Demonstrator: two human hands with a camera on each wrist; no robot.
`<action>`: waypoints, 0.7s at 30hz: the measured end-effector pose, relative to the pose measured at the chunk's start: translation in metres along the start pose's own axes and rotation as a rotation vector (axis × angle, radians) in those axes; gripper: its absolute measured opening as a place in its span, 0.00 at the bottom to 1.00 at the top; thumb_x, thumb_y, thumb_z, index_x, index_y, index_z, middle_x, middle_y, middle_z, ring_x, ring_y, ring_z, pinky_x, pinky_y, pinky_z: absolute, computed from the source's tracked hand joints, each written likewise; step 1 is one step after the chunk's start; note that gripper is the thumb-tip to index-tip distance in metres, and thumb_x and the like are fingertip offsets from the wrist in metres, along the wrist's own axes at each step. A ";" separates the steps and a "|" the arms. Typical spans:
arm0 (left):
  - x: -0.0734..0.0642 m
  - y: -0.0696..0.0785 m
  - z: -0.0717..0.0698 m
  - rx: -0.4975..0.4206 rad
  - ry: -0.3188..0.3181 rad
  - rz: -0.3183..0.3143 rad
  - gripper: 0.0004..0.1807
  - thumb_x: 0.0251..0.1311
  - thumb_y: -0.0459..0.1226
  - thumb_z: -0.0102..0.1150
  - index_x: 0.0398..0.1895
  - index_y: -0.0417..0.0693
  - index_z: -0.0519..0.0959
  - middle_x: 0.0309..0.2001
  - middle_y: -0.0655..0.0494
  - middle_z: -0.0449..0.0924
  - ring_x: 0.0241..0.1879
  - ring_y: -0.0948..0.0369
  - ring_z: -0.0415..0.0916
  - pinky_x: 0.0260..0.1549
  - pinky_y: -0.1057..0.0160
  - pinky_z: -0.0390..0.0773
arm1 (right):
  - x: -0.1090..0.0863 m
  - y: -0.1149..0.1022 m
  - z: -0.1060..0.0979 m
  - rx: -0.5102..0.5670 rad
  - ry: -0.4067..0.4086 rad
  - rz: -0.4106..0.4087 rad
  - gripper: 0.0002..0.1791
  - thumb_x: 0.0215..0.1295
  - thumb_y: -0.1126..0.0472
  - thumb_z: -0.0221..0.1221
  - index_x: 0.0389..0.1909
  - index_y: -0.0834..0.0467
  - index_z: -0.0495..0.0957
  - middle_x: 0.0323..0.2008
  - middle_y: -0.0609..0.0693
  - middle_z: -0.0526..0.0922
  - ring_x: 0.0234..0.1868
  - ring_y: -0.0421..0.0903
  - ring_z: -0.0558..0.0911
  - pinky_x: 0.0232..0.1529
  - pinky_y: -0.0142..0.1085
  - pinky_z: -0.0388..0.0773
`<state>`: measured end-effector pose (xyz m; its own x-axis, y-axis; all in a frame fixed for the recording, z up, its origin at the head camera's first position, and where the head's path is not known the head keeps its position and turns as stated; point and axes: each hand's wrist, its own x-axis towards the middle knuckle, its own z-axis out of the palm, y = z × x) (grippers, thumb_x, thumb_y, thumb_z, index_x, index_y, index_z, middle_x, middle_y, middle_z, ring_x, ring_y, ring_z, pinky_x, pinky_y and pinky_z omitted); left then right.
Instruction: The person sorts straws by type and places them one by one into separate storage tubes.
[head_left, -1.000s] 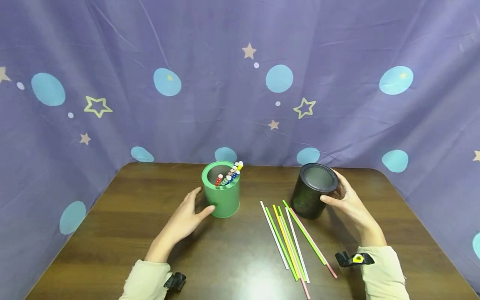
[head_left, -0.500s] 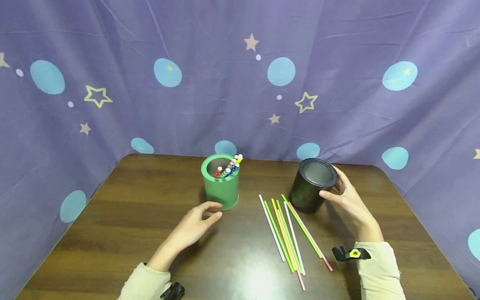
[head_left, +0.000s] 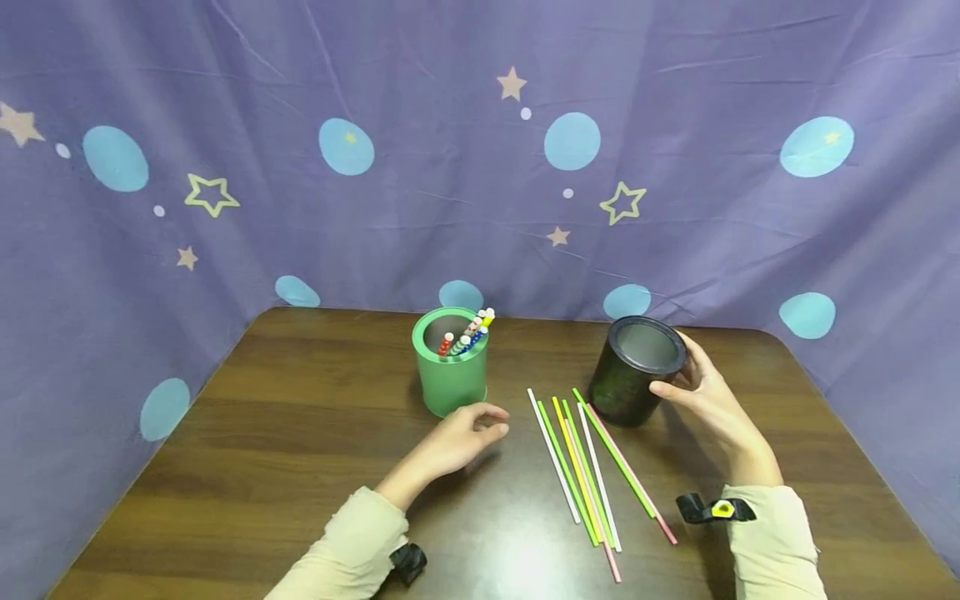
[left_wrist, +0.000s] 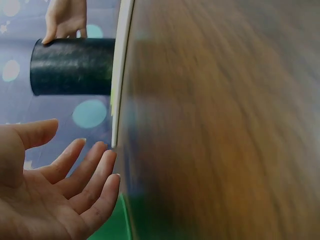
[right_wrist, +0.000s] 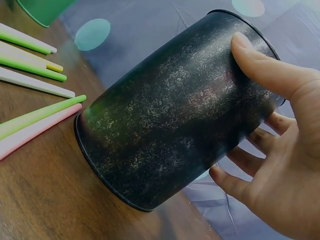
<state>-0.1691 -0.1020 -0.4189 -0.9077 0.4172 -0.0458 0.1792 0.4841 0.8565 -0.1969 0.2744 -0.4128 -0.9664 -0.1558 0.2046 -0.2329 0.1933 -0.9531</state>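
My right hand (head_left: 716,400) holds the black can (head_left: 630,387), thumb on the near side and fingers round the back near the rim. In the right wrist view the can (right_wrist: 170,110) looks speckled, its base at the table. My left hand (head_left: 461,437) hovers over the table with fingers relaxed and slightly bent, holding nothing, just in front of the green can (head_left: 452,379). Several patterned sticks with white ends (head_left: 468,337) lean inside that green can. Long thin coloured sticks (head_left: 573,467) in white, green, yellow and pink lie between my hands.
All of this stands on a brown wooden table (head_left: 247,450). Behind its far edge hangs a purple curtain (head_left: 420,225) with stars and blue spots. A black wrist strap (head_left: 716,508) sits on my right sleeve, another strap (head_left: 408,562) on the left.
My left hand has let go of the green can and moved right and nearer, toward the loose sticks. The right hand stays on the black can. The head view has shifted slightly.
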 end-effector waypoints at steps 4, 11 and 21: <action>0.012 0.006 0.011 -0.003 -0.023 0.006 0.19 0.69 0.39 0.56 0.57 0.35 0.77 0.49 0.45 0.82 0.49 0.50 0.80 0.50 0.53 0.78 | -0.001 0.001 -0.002 -0.023 0.005 0.006 0.44 0.65 0.70 0.63 0.77 0.50 0.51 0.66 0.45 0.66 0.60 0.37 0.70 0.52 0.25 0.69; 0.035 0.011 0.025 -0.009 -0.003 -0.041 0.18 0.67 0.38 0.57 0.55 0.35 0.78 0.46 0.45 0.83 0.49 0.51 0.80 0.51 0.55 0.78 | -0.002 0.001 0.001 -0.013 -0.007 0.006 0.45 0.65 0.70 0.62 0.78 0.50 0.50 0.67 0.44 0.66 0.59 0.36 0.70 0.52 0.25 0.70; 0.062 0.016 0.037 0.078 0.093 -0.070 0.18 0.58 0.34 0.65 0.51 0.35 0.78 0.37 0.51 0.82 0.39 0.56 0.79 0.43 0.61 0.77 | -0.003 0.001 0.000 -0.030 -0.009 0.001 0.45 0.66 0.69 0.61 0.78 0.49 0.50 0.67 0.42 0.64 0.58 0.34 0.70 0.51 0.24 0.69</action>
<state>-0.2089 -0.0400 -0.4269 -0.9496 0.3089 -0.0528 0.1401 0.5693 0.8101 -0.1944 0.2750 -0.4142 -0.9655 -0.1647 0.2016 -0.2354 0.2222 -0.9461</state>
